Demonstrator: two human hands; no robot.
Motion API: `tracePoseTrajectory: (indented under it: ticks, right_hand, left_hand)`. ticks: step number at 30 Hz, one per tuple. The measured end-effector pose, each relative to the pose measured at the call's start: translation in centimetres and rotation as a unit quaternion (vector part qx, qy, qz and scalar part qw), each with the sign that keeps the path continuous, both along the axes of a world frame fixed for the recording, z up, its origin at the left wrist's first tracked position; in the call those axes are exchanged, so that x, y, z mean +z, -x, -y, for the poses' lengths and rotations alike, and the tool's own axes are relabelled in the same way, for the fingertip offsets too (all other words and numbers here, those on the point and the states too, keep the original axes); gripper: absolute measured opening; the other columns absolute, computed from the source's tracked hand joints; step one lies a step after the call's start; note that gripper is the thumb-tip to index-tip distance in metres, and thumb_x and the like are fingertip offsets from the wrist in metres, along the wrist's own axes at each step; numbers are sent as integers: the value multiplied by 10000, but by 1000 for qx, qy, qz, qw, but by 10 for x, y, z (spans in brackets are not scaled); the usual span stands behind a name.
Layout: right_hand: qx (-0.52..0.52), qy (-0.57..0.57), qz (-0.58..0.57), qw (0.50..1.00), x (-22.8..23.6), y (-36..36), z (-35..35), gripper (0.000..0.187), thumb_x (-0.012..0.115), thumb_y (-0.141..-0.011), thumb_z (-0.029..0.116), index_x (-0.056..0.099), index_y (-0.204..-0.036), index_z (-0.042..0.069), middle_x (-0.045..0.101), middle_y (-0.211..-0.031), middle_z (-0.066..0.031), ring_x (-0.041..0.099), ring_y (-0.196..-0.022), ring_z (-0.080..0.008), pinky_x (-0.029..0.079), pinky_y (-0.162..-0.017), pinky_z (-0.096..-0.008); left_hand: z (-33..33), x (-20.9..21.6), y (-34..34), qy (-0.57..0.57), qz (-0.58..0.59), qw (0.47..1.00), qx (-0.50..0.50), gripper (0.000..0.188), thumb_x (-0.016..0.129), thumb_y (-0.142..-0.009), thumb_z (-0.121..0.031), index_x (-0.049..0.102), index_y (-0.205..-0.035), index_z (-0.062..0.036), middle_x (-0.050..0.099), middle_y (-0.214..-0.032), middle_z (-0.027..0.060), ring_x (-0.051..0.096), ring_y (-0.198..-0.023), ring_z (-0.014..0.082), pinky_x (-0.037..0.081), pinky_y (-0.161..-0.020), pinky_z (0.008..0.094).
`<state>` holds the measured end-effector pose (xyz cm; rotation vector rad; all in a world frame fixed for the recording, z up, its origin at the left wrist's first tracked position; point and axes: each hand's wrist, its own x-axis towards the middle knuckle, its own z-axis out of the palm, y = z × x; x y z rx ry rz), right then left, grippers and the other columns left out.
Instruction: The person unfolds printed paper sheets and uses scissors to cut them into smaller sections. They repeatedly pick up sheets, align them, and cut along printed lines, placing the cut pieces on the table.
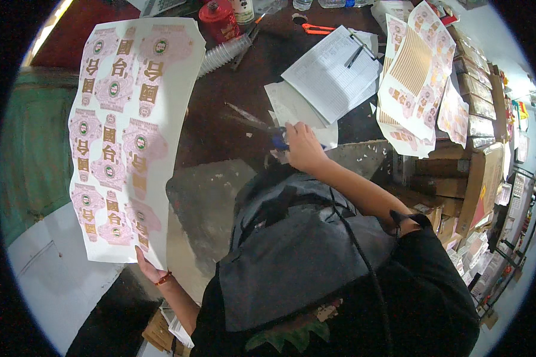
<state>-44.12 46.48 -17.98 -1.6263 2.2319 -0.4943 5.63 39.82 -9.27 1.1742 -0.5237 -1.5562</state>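
Observation:
A long printed label sheet [121, 135], white with pink shapes and gold characters, hangs at the left. My left hand [150, 265], a red bracelet at its wrist, is closed on the sheet's lower edge; part of the fingers is behind the paper. Over the near edge of the dark table, my right hand [304, 147] grips what look like scissors [277, 138] with blue handles. Their slim blades point to the upper left and are slightly blurred. The blades and the sheet are apart.
The dark table [211, 128] carries a clipboard [335, 77] with papers and a pen, an orange-handled tool [318, 28], a red canister [218, 21] and a clear ribbed tube [225, 55]. More printed sheets [420, 83] lie at right, beside stacked boxes [479, 113].

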Motion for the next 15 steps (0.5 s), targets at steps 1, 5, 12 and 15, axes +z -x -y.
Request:
tracePoseTrajectory:
  ticks: [1,5,12,15]
  right_hand:
    - [-9,3,60,998,14,2,-8,490,583,-714,135,456,-1162,-16,484,-1005,-215,495,-957,-370,428,-816,-449]
    - [39,-154,167,973,43,19,-42,363,548,-759,100,524,-1105,-7,565,-928,-155,555,-913,-301,439,-820,-392]
    - [-156,-234,678,679,43,37,-104,510,536,-770,64,453,-1273,59,620,-965,-53,574,-880,-147,438,-800,-244]
    - [-215,-261,751,567,58,40,-115,620,523,-748,23,361,-1346,67,609,-973,-70,579,-911,-188,453,-842,-274]
  left_hand:
    - [0,3,3,2,10,1000,8,511,463,-934,-291,352,-1360,-31,457,-1329,109,474,-1169,273,385,-978,420]
    - [-1,1,0,24,27,999,19,510,470,-932,-285,362,-1354,-20,449,-1338,116,465,-1178,271,378,-986,417]
    - [-7,10,4,10,-9,1000,-18,479,477,-934,-263,389,-1334,-17,487,-1302,117,508,-1134,266,404,-966,409]
    - [-7,21,11,14,-15,1000,-3,470,486,-930,-246,393,-1329,-15,500,-1286,118,525,-1113,266,415,-955,405]
